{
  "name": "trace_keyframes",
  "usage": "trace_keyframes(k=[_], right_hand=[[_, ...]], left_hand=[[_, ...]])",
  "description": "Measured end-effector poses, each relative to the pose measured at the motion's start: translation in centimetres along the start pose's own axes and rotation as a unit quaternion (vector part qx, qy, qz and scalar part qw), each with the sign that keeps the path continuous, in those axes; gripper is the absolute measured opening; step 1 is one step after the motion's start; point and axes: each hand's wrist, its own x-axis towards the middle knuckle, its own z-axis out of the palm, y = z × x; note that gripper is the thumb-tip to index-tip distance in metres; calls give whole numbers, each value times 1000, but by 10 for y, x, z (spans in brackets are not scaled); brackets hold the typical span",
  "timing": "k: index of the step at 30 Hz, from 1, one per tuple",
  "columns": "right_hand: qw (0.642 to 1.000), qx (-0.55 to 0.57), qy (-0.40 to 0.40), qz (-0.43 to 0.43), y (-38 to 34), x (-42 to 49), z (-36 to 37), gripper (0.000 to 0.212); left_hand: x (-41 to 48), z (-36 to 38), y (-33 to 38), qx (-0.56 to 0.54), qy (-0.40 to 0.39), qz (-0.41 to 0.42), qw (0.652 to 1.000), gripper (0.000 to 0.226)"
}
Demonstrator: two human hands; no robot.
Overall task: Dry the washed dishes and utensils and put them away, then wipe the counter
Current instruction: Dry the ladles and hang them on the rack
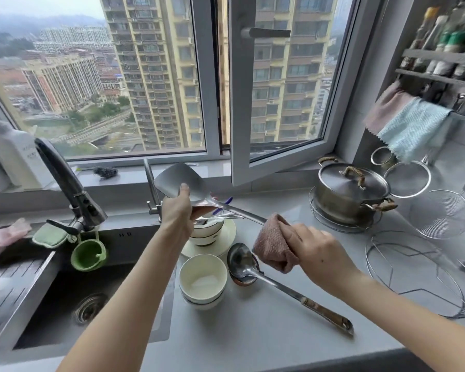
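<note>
My left hand (pixel 178 210) grips a steel spatula (pixel 172 181) at the neck of its blade and holds it up over the counter. Its handle runs right into a pink cloth (pixel 273 245), which my right hand (pixel 314 253) holds wrapped around the handle. Below them a steel ladle (pixel 243 260) lies on the counter, its handle pointing toward the front right. Beside the ladle stand stacked white bowls (pixel 202 280). Further back, more bowls (pixel 207 232) holding utensils sit on a plate (pixel 227 238).
The sink (pixel 73 304) and tap (pixel 65 181) are on the left, with a green cup (pixel 87 255) hanging there. A lidded steel pot (pixel 350 194) stands at the back right. Wire racks (pixel 414 280), strainers (pixel 440 213) and hanging cloths (pixel 411 127) fill the right side. The window sash (pixel 279 103) stands open inward.
</note>
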Motion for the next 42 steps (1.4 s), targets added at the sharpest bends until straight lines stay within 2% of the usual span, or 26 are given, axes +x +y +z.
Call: trace_keyframes(k=[6,9,10,11,13,14,16,18,21,23,25,28,30,32,34,37,38,40,41,42], right_hand=[[984,161,-70,21,19,-31,-11,60],[958,260,-102,59,32,-49,-7,40],[929,334,-120,105,34,-51,-10,34],[877,430,-120,175,35,-51,-15,39],[744,584,-86,312,40,-49,-26,56],[717,602,-45,349,43,-43,-33,58],[692,618,13,374,43,-19,-45,40],[660,662,20,354,37,12,-51,32],[627,703,-21,334,13,64,-47,27],[615,720,-40,321,-2,91,-40,34],[587,720,-2,370,-12,106,-35,24],[558,700,84,437,-15,113,-26,21],[549,675,140,473,-11,119,-23,14],[532,637,204,519,3,123,-19,9],[512,627,230,540,15,121,-10,11],[556,585,214,551,23,111,-9,8],[564,554,233,566,32,107,-15,8],[553,487,322,594,63,96,-34,13],[575,449,347,589,80,88,-44,13],[634,401,325,576,92,78,-47,18]], left_hand=[[6,-16,-3,-22,-12,5,1000,28],[9,-22,-2,-20,-21,-1,1000,27],[9,-23,0,-22,-27,5,999,26],[10,-25,2,-27,-31,13,999,28],[16,-32,8,-39,-20,39,998,39],[19,-36,12,-38,-12,53,998,43],[19,-37,16,1,-20,69,997,44],[2,-24,11,88,-86,76,989,37],[-31,6,-2,198,-239,69,948,26],[-47,23,-9,268,-311,80,908,17],[-50,31,-13,315,-338,98,882,14],[-49,34,-17,281,-336,70,896,21],[-56,30,-30,247,-327,3,912,27],[-69,24,-53,228,-315,-46,920,20],[-77,19,-75,224,-272,-39,935,17],[-77,15,-84,275,-218,16,936,29],[-75,10,-80,307,-211,33,927,32],[-67,-8,-75,385,-188,49,902,34],[-62,-18,-73,416,-176,37,891,34],[-59,-25,-71,437,-168,12,883,33]])
